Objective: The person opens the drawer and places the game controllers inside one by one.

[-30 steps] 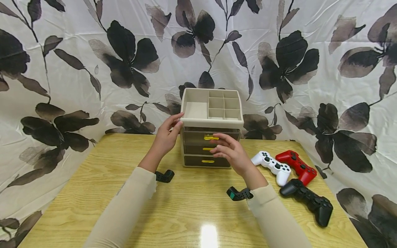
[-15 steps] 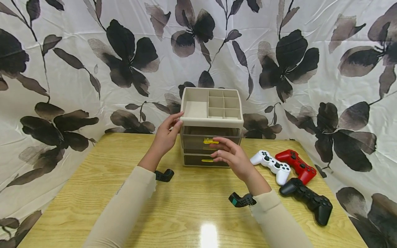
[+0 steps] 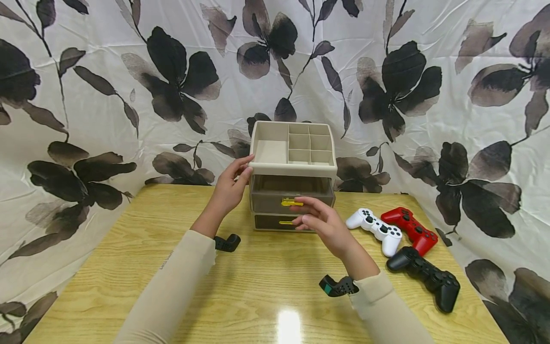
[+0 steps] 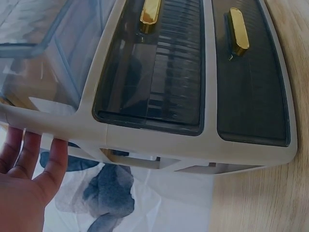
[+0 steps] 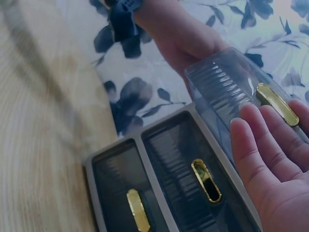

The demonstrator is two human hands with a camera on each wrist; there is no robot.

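Observation:
A cream desktop drawer organizer (image 3: 294, 169) stands on the table in the head view, with dark see-through drawers and an open compartment tray on top. Its top drawer (image 3: 267, 197) is pulled out towards me. At that drawer's gold handle (image 3: 290, 202), my right hand (image 3: 331, 229) hooks a fingertip; its other fingers lie below, apart from the handle. My left hand (image 3: 229, 191) touches the organizer's upper left side. In the left wrist view its extended fingers (image 4: 57, 162) press that side, with the thumb hidden. The lower drawers (image 5: 181, 140) are closed in the right wrist view.
To the right on the wooden table (image 3: 266, 296) lie a white game controller (image 3: 378, 228), a red one (image 3: 410, 227) and a black one (image 3: 425, 277), close together. A floral cloth (image 3: 326, 28) hangs behind the table.
My right hand has drawn back towards me and slightly downward in view, and the top drawer has slid out with it. My left hand has stayed on the organizer's side.

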